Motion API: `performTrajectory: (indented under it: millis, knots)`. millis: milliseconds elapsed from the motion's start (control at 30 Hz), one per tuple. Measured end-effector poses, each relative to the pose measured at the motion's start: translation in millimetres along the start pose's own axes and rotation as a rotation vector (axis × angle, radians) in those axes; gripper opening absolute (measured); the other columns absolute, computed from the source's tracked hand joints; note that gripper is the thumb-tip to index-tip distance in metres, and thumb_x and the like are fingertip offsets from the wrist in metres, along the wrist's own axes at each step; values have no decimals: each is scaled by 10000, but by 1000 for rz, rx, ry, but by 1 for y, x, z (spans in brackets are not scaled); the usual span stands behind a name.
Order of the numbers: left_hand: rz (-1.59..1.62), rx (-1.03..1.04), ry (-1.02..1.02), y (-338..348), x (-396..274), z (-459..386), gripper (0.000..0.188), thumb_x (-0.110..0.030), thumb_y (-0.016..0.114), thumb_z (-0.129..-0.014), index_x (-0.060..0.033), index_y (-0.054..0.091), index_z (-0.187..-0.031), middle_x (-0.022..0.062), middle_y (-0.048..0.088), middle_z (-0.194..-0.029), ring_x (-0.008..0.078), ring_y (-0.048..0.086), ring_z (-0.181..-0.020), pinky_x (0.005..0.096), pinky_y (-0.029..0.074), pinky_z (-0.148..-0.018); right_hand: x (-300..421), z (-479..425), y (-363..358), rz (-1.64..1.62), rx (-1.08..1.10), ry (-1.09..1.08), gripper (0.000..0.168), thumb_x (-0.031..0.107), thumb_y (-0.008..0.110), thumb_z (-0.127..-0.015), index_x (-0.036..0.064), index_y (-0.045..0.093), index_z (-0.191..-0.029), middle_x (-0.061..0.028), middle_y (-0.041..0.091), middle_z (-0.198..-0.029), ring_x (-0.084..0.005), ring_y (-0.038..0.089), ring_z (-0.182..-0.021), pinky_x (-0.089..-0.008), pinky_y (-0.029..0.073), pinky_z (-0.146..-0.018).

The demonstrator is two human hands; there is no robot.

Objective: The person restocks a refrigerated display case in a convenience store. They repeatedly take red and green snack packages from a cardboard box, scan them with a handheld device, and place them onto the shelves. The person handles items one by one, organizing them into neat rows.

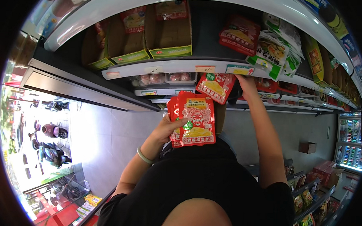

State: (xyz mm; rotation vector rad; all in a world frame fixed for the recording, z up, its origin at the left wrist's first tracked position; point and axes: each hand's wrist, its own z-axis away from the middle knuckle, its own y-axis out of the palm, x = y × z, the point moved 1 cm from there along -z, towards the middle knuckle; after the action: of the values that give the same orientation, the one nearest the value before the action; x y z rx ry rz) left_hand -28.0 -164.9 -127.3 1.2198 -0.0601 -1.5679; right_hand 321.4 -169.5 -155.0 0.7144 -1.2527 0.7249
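Observation:
Several red food packets (pixel 197 121), fanned in a stack, are held in my left hand (pixel 170 127), its thumb across their front. Another red packet (pixel 217 86) hangs tilted just in front of the shelf edge, beside my right hand (pixel 246 85). The fingers of that hand are hidden by the packet and the shelf edge, so its grip cannot be told. On the shelf above lies a pile of red packets (pixel 240 34), touching white-and-green packets (pixel 273 50) to its right. Part of a cardboard box (pixel 220 117) shows behind the held stack.
Open cardboard display boxes (pixel 168 38) with a few packets stand at the shelf's left. A white shelf edge (pixel 176 67) with price tags crosses in front of me. Lower shelves hold packed trays (pixel 180 77). Snack racks (pixel 309 204) stand behind at the right, a glass counter (pixel 61 192) at the left.

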Motion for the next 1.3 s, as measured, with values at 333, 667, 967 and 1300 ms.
performTrajectory:
  millis: [333,667,967,1300]
  knots:
    - [12,-43,62,-21,-7,21,321,-45,637,-929,-45,575,-1244,112,672,-1177,195,675,-1022,366,579,-868,-19,-62,-19,924,267,-231,528,341,627,-934,61,487,-1359,-129,510,-1415,-285,475,-1303,-382,409,-1050]
    - [-22,-41,47,-12,-16,21,337,-46,651,-916,-26,572,-1243,111,673,-1172,192,672,-1025,355,567,-880,6,-51,0,1384,433,-704,505,359,585,-948,70,503,-1353,-133,512,-1415,-305,470,-1308,-407,394,-1066]
    - [-25,-13,22,-13,-17,16,345,-55,652,-919,-14,567,-1252,107,675,-1165,194,669,-1035,355,563,-890,-10,-53,-1,1282,-106,-645,528,363,551,-955,97,448,-1399,-133,476,-1438,-339,426,-1333,-455,371,-1083]
    - [115,-100,11,-20,-4,4,325,-243,583,-994,-30,561,-1238,119,682,-1127,193,697,-957,354,599,-825,28,112,27,-530,-260,27,274,296,511,-999,68,574,-861,-49,582,-896,-165,577,-863,-299,493,-795]
